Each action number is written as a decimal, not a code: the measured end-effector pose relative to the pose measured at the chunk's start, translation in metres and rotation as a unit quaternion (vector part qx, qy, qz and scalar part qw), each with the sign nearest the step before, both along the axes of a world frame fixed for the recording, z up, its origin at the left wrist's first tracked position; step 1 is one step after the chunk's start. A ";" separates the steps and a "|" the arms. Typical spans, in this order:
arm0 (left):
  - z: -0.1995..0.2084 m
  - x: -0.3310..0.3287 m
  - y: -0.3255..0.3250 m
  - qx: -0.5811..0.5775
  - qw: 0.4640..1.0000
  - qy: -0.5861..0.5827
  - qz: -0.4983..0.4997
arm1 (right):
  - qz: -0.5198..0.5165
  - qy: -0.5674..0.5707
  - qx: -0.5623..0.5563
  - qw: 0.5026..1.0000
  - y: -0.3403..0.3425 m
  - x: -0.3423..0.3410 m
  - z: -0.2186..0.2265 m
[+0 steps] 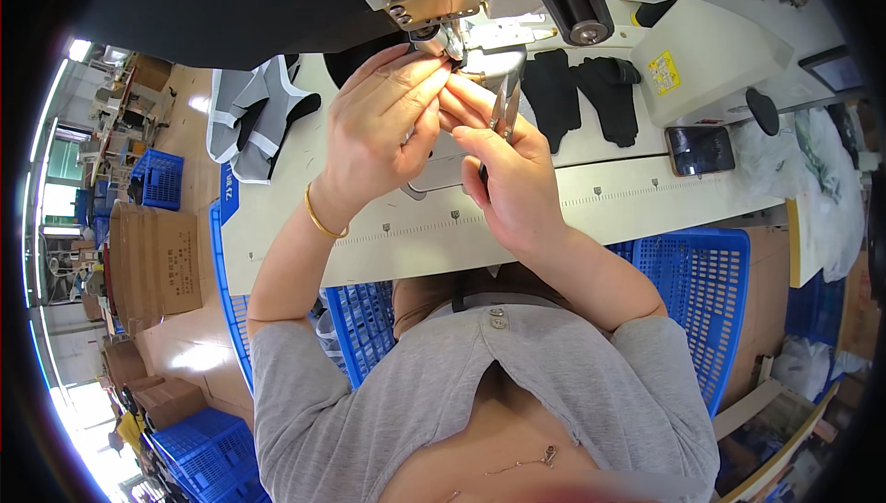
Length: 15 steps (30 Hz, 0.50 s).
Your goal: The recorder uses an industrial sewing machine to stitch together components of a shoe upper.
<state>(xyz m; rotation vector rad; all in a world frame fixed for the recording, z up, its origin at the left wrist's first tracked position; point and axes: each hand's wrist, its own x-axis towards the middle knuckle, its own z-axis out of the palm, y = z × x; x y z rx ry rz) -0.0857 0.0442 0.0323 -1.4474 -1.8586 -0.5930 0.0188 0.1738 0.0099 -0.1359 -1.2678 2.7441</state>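
Gripping the scissors (503,120), the right hand (517,175) is curled with its fingers clamped on them, blades pointing up and away from the body. The left hand (383,129) is up at the sewing machine (434,6), its long fingers together and the fingertips just beneath the metal parts – whether they pinch anything, I cannot tell. The tips of both hands meet or nearly meet there, and the scissors stand just to the right of that spot, above the table (415,249).

On the tabletop, two black cloths (554,101) lie right of the scissors, with a phone (700,150) farther right. A clear bag (821,180) is at the far right. Grey pieces (277,115) with white and black edges lie at the left end of the table. Below it are blue baskets (706,272) – one on either side of the person. A bracelet (312,212) circles the left wrist.
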 end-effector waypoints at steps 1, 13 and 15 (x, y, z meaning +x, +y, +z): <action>0.000 0.000 0.000 0.000 1.000 0.000 0.000 | 0.005 0.005 -0.002 1.000 0.001 0.000 0.000; 0.003 -0.002 -0.001 0.006 1.000 -0.012 -0.005 | 0.004 0.012 -0.006 1.000 -0.003 -0.001 0.001; 0.011 -0.004 -0.006 0.004 0.998 -0.062 -0.015 | -0.002 0.012 -0.009 1.000 -0.002 0.000 0.001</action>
